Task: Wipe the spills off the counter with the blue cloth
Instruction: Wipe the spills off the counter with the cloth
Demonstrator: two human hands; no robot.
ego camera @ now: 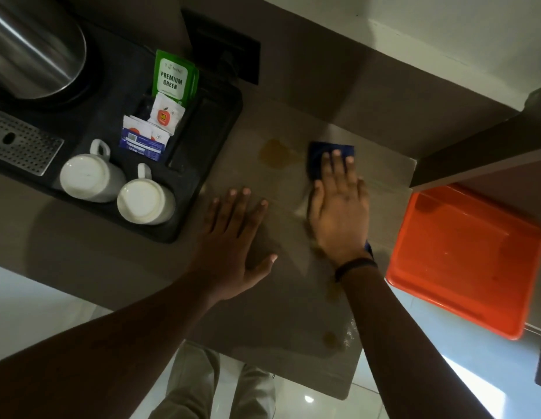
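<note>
My right hand lies flat on the blue cloth, pressing it onto the grey-brown counter. Only the cloth's far end and a small corner by my wrist show; the hand hides the rest. A yellowish spill sits just left of the cloth's far end. Smaller amber drops and a wet patch lie near the counter's front right corner. My left hand rests palm down on the counter with fingers spread, holding nothing, to the left of the right hand.
A black tray at left holds two upturned white cups, tea sachets and a steel kettle. An orange bin stands off the counter's right edge. A wall socket is behind.
</note>
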